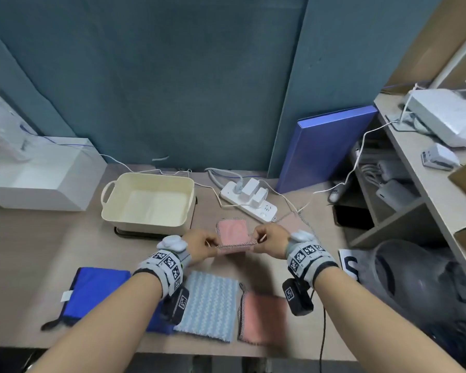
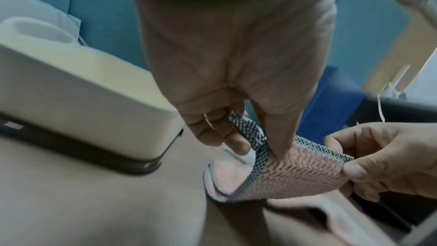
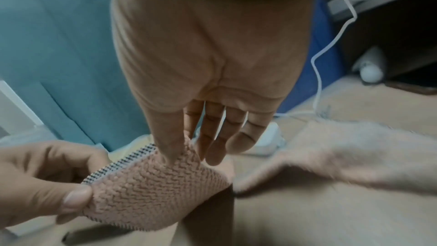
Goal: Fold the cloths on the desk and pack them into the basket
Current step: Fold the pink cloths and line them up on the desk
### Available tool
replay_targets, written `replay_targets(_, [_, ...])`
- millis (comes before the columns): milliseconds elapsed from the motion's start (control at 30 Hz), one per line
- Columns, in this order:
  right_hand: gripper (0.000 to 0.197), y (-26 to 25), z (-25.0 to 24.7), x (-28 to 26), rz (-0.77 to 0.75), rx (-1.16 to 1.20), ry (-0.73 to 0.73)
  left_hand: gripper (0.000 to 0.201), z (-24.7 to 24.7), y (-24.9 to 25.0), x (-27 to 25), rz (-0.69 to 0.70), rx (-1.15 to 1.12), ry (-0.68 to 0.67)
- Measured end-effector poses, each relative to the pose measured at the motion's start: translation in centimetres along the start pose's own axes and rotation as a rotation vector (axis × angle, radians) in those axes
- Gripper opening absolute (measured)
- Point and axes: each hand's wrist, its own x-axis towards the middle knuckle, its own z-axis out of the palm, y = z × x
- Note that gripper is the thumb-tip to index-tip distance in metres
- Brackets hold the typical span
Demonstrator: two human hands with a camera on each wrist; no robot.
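I hold a small pink cloth [image 1: 233,234] with a checkered hem just above the desk, in front of the cream basket [image 1: 111,208]. My left hand [image 1: 211,242] pinches its left end and my right hand [image 1: 258,238] pinches its right end. The left wrist view shows the thumb and fingers [image 2: 238,145] closed on the hem of the pink cloth [image 2: 295,173], with the basket [image 2: 82,85] to the left. In the right wrist view the thumb [image 3: 170,143] presses the pink cloth [image 3: 153,190]. A blue cloth [image 1: 100,289], a light-blue cloth [image 1: 210,305] and a second pink cloth [image 1: 264,319] lie at the near edge.
A white power strip [image 1: 249,201] with plugs and cables lies right of the basket. Another pink cloth [image 3: 354,147] lies on the desk beside my right hand. A white box [image 1: 38,173] stands at the left, a blue folder [image 1: 326,146] and shelves at the right.
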Motion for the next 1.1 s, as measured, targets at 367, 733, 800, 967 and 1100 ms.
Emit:
replay_targets(367, [0.026,3.0,3.8,3.5,0.183,0.179,0.069,0.012,4.2,-3.9,4.4,-0.187,-0.080,0.099])
replay_targets(733, [0.026,3.7,4.4,7.5,0.268,0.052,0.136,0.050,5.6,-5.8,8.6,-0.266,-0.039,0.262])
replay_targets(800, [0.032,4.1,4.6,7.4,0.295,-0.027,0.092,0.060,5.9,-5.9,8.7,-0.193,0.048,0.232])
replay_targets(967, [0.055,3.5,4.6,7.7,0.328,-0.210,0.003,0.072,5.8,-5.5,10.1,-0.104,0.346,0.086])
replay_targets(1100, [0.064,2.6,5.3,8.0,0.308,-0.330,-0.044,0.047,5.7,-4.8,10.6,-0.176,0.371,0.042])
